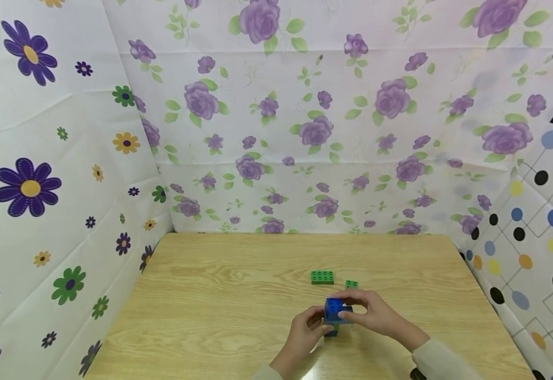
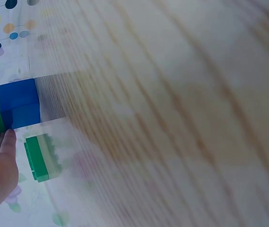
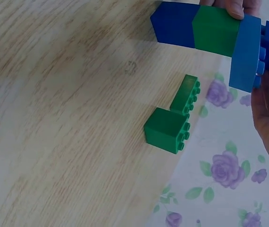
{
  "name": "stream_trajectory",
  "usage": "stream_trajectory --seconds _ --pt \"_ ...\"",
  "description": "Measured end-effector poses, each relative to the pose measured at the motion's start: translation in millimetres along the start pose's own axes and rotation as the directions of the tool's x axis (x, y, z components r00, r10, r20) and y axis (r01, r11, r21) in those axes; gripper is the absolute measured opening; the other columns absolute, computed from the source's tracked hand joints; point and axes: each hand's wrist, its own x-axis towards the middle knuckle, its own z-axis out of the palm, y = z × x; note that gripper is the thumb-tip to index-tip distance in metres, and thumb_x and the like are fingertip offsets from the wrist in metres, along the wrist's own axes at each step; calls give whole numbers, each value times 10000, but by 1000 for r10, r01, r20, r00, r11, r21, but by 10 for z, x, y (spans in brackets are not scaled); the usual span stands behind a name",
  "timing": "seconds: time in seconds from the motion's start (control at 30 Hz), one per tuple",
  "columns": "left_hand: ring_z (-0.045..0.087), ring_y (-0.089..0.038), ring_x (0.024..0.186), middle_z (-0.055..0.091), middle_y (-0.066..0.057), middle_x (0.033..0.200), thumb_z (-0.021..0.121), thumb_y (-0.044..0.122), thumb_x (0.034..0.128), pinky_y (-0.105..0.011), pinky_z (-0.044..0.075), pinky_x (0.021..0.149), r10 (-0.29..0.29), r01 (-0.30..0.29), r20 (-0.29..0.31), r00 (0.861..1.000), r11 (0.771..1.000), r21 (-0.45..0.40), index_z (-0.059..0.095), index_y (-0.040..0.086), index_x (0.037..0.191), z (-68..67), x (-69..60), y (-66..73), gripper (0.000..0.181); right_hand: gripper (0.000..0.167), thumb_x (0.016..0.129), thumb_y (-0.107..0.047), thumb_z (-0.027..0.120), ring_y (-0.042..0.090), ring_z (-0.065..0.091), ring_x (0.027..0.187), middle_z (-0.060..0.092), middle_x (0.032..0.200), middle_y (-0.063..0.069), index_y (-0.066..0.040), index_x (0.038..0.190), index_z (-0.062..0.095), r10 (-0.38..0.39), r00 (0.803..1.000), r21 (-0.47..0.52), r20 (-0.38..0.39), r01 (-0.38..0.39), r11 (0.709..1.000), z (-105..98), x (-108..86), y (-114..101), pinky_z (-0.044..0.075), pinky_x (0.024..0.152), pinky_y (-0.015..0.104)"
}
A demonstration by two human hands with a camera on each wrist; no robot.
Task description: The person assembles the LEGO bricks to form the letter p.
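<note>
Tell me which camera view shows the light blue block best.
Right wrist view: the light blue block shows its side and studs clearly. In the head view, the right hand partly covers it; the left wrist view does not show it.

no readable text, no labels, no numbers

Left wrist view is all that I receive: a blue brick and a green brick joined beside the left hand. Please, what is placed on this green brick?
Observer: A longer, lighter blue brick sits on the held green brick.
Operator: Thank you. And what does the right hand do?
Observer: It pinches the dark blue brick at the top.
Operator: How many bricks lie loose?
Observer: Two: an eight-stud green brick and a smaller green brick.
</note>
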Motion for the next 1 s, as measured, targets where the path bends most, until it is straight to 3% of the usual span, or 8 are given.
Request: stream_trajectory --seconds 0.17,0.3,0.47,0.73,1.0 --pt "582 -216 1173 641 11 1174 723 125 858 -320 482 1004 -2 2 -4 1000 1000 2 637 133 1176 -5 -3 -10 330 369 945 -219 639 134 597 1095 613 1256 46 -114 1295 590 17 1000 -24 -21 -17 1000 39 9 35 531 942 333" --pt "578 -218 1179 641 7 1179 723 124 856 -324 477 1012 3 -3 1 1000 1000 5 634 137 1182 -2 -4 -1 338 358 944 -218 640 141 589 1112 613 1259 34 -148 1292 596 21 999 -15 -27 -22 1000 51 7 38 525 954 396" --pt "581 -223 1175 644 6 1172 726 130 854 -328 480 1008 -8 8 -2 1000 1000 7 639 133 1174 6 -4 8 332 349 941 -199 645 137 585 1121 615 1252 47 -127 1280 606 16 999 11 -43 -16 1000 68 -3 53 509 949 485" --pt "583 -224 1172 645 -4 1173 730 136 849 -322 478 1009 0 0 -5 1000 1000 5 641 137 1167 6 -1 -6 330 330 940 -181 645 123 579 1122 616 1243 44 -131 1265 617 22 997 26 -76 -20 999 116 -12 95 525 954 379" --pt "581 -230 1176 645 -8 1176 736 121 844 -320 477 1010 -6 6 -11 1000 1000 -2 643 141 1167 12 7 -16 337 327 937 -163 647 131 578 1110 619 1220 43 -95 1255 611 -15 995 23 -99 18 1000 143 -14 90 508 947 492"
